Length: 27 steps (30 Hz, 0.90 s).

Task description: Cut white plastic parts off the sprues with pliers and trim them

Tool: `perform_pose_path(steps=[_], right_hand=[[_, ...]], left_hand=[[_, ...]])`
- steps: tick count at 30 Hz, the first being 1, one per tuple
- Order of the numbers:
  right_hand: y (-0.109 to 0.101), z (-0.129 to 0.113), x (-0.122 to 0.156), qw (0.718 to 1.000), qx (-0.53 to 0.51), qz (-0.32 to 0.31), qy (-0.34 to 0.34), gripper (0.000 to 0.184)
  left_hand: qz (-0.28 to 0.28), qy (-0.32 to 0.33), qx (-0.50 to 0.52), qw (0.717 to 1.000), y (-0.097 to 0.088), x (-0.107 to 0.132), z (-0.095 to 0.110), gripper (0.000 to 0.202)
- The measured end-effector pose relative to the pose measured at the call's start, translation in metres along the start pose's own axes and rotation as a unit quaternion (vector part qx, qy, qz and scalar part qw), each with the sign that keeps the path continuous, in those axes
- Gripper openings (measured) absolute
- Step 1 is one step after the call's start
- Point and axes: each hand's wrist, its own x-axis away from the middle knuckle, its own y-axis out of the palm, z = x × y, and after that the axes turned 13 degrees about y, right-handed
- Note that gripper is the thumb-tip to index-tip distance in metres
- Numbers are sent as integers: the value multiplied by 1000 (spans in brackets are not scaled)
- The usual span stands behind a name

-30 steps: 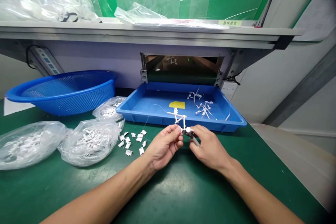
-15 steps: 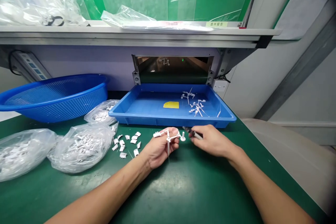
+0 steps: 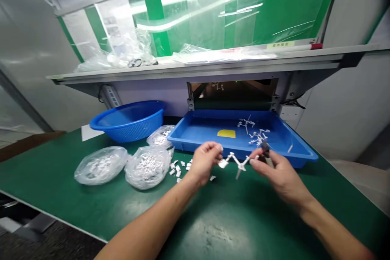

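Observation:
A branched white plastic sprue [image 3: 241, 166] spans the gap between my two hands above the green table. My left hand [image 3: 204, 164] pinches around its left end, where a small white part [image 3: 224, 163] hangs by the fingertips. The exact grip there is blurred. My right hand [image 3: 282, 174] is closed around dark-jawed nippers [image 3: 266, 152], jaws pointing up and away, and its thumb and finger also meet the sprue's right end. Loose small white parts [image 3: 178, 168] lie on the table beyond my left wrist, partly hidden by it; a single one [image 3: 213, 178] lies right of it.
A blue tray [image 3: 195, 146] with white sprues [image 3: 258, 137] and a yellow label stands ahead, below a conveyor opening [image 3: 234, 91]. Bags of white parts [image 3: 148, 168] and a blue basket [image 3: 131, 124] are at left. A shelf edge [image 3: 213, 71] crosses above.
The camera view has swung left, so things appear farther right. My hands came together on the sprue, whose right end now meets my right fingers; the nippers turned upward.

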Motion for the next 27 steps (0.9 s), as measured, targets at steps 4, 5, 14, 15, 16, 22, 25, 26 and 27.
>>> perform_pose_path(steps=[4, 5, 14, 15, 16, 22, 25, 26, 27], right_hand=[[-11, 0, -4, 992, -123, 9, 13, 32], [-11, -1, -4, 989, -144, 7, 19, 33], [7, -3, -3, 992, 51, 111, 11, 30], [9, -3, -2, 990, 75, 122, 7, 28], [12, -3, -1, 987, 97, 128, -4, 25], [20, -5, 2, 967, 197, 109, -117, 13], [19, -3, 1, 964, 204, 82, -147, 20], [19, -2, 1, 964, 206, 74, -151, 22], [18, -1, 1, 964, 207, 68, -153, 24]], left_hand=[[136, 150, -173, 964, -80, -50, 51, 26], [159, 160, -212, 951, -100, -61, 60, 24], [103, 210, -381, 894, -94, -63, 58, 25], [43, 207, -377, 902, -73, -52, 51, 26], [-34, 195, -368, 908, -51, -40, 43, 25], [-253, 25, -223, 941, 36, 12, 6, 27], [-229, 5, -154, 961, 38, 12, -5, 23], [-226, -2, -135, 965, 36, 11, -7, 21], [-227, -15, -112, 967, 33, 9, -8, 20]])
